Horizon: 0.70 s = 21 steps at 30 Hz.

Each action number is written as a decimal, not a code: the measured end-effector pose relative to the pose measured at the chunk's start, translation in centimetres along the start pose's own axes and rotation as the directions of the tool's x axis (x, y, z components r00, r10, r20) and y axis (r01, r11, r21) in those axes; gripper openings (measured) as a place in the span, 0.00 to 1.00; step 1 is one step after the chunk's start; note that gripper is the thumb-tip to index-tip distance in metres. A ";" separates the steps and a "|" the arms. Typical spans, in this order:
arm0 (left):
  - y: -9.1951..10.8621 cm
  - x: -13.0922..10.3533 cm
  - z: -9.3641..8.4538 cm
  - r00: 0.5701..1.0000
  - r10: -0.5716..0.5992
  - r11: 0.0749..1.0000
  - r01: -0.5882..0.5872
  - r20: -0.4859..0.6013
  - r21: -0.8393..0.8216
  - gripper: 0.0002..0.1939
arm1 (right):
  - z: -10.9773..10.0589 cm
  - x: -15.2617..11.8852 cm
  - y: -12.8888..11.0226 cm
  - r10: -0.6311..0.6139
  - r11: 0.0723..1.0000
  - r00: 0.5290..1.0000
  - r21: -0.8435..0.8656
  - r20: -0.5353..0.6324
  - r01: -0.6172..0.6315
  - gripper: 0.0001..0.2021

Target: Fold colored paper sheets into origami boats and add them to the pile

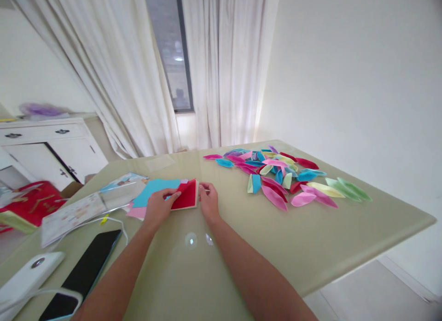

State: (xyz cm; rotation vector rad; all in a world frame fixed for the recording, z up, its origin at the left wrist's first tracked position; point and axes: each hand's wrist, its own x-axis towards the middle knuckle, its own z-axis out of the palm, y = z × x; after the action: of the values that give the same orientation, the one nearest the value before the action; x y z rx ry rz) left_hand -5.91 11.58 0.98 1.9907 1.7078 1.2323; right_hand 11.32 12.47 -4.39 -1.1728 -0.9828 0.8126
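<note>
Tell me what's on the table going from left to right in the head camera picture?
White device → black phone → plastic-wrapped paper pack → blue paper sheet → left hand → red paper → right hand → pile of colourful folded paper pieces.

On the counter [311, 238] a folded paper [185, 195] lies at mid-frame, between the left hand [159, 205] and the right hand [208, 201]; a heap of folded paper pieces [283, 176] lies to its right; a phone [83, 272] lies at lower left; a cabinet [44, 150] stands behind, upper left.
</note>
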 end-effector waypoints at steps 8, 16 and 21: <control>3.5 -6.5 -1.5 0.989 -0.040 0.933 -0.015 -0.144 -0.359 0.19 | -5.9 -0.1 -5.1 -0.087 0.996 0.890 0.017 0.447 0.089 0.31; 1.9 -9.9 -2.8 0.777 0.607 0.781 -0.543 0.169 -0.310 0.12 | -16.5 -1.6 -6.9 -0.244 0.806 0.503 -0.115 0.829 0.581 0.08; 1.0 -10.0 -1.6 0.612 0.575 0.804 -0.545 0.544 -0.237 0.12 | -18.4 -1.4 -7.1 -0.077 0.610 0.398 -0.272 0.914 0.744 0.16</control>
State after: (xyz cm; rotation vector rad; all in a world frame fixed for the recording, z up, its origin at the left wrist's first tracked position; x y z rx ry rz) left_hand -5.95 1.79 -1.76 2.6131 0.7484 0.6183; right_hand 28.05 3.10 0.56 -0.9225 -2.5181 0.5357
